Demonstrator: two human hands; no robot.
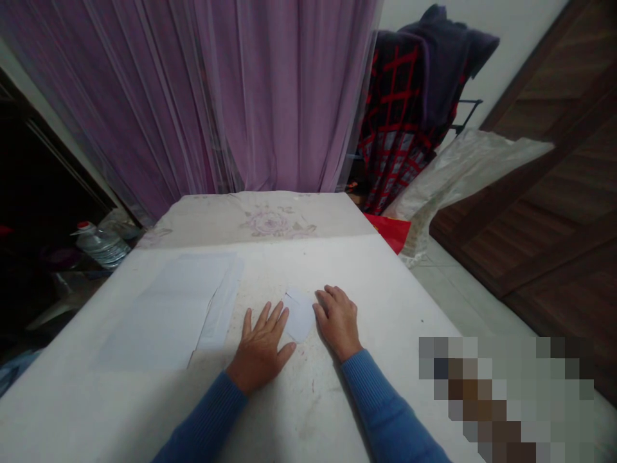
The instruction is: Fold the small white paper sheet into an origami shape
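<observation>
A small piece of white paper (pixel 299 316) lies on the white table (pixel 385 379) between my hands. My left hand (pixel 263 350) rests flat with its fingers spread, the fingertips and thumb at the paper's left edge. On the other side, my right hand (pixel 339 323) lies with its fingers loosely bent and the thumb apart, close by the right edge of the paper. Nothing shows in either hand. Farther left, large white sheets of paper (pixel 164 315) lie flat, with an uneven edge on their right side.
A floral cloth (pixel 270 222) covers the table's far end, before a purple curtain (pixel 289 96). On the left stands a large plastic bottle (pixel 102 244) with a red cap. Checked clothing (pixel 395 116), a clear plastic sheet (pixel 448 170) and a wooden door (pixel 549 193) are at the right.
</observation>
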